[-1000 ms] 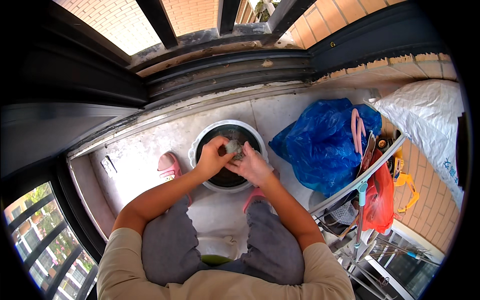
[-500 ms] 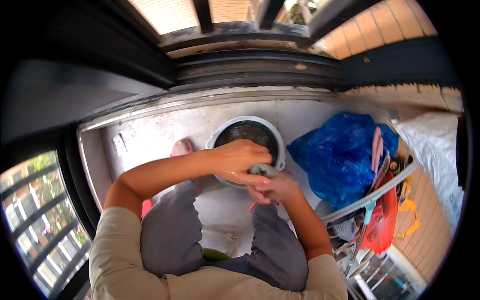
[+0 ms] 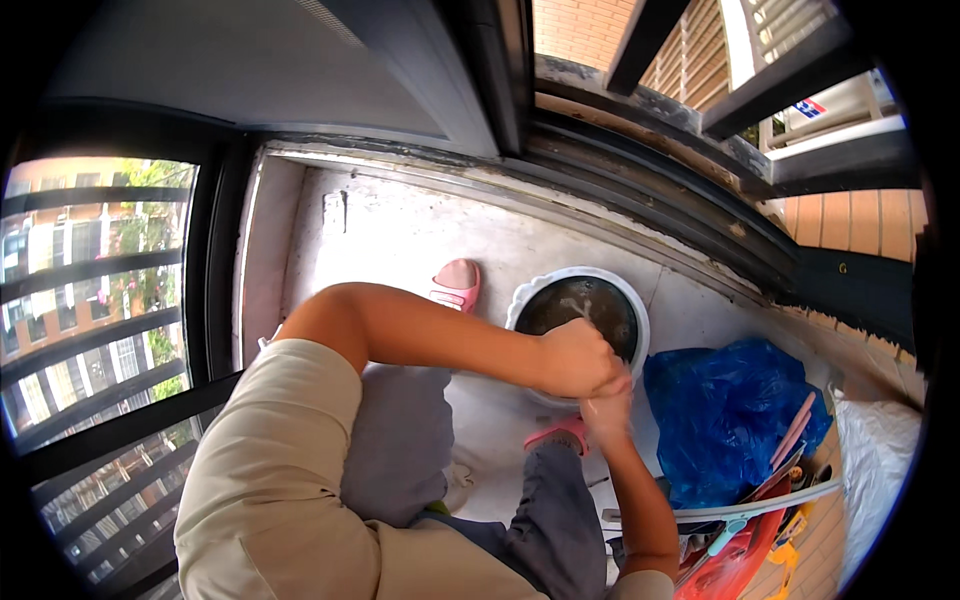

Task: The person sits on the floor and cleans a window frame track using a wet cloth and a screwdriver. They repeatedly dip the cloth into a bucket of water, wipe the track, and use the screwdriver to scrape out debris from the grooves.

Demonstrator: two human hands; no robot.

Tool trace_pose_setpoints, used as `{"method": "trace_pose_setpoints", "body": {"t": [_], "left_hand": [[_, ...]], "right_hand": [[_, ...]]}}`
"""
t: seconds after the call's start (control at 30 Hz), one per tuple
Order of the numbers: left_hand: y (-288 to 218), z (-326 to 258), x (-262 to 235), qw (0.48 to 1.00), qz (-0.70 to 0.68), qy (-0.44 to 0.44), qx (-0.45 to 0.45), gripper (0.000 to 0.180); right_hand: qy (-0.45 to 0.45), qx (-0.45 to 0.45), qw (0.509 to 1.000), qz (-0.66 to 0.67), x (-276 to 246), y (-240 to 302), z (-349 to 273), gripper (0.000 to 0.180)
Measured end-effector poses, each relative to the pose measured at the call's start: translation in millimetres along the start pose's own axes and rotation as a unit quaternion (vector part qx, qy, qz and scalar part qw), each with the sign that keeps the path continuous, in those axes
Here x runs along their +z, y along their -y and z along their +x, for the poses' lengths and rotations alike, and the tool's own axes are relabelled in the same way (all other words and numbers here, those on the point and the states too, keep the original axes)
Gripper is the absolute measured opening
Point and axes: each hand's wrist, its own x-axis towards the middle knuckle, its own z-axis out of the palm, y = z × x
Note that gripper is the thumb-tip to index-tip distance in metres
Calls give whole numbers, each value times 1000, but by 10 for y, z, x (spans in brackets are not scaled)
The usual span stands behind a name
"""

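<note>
My left hand is closed in a fist over the near rim of a white bucket. Pressed against its underside is my right hand, wet-looking, smeared by motion and also closed. Whatever the two hands grip between them is hidden by the fingers. Dark, murky water fills the bucket, with a pale streak of disturbance on its surface just beyond my left hand.
A blue plastic bag lies right of the bucket, against a rack or basket with a red bag. My feet wear pink sandals. A dark window frame runs along the far side; barred glass stands left.
The view has swung left, so the bucket sits farther right. The grey-green bundle that showed between my hands is now covered by them. My left fist has turned over it.
</note>
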Motion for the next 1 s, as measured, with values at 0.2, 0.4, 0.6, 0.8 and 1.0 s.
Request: {"method": "trace_pose_setpoints", "body": {"t": [0.2,0.4,0.6,0.8,1.0], "left_hand": [[371,-57,646,922,-171,-36,-346,50],[438,134,324,953,-148,43,-259,50],[308,57,-162,980,-90,-95,151,38],[202,-61,-82,987,-147,-24,58,39],[635,-273,623,953,-166,-1,-251,53]], "right_hand": [[-58,-38,988,-139,432,-224,497,25],[41,64,977,-199,289,-389,736,25],[408,121,811,402,-304,-37,248,7],[293,130,897,304,-158,223,92,9],[82,75,982,-156,421,96,559,21]]}}
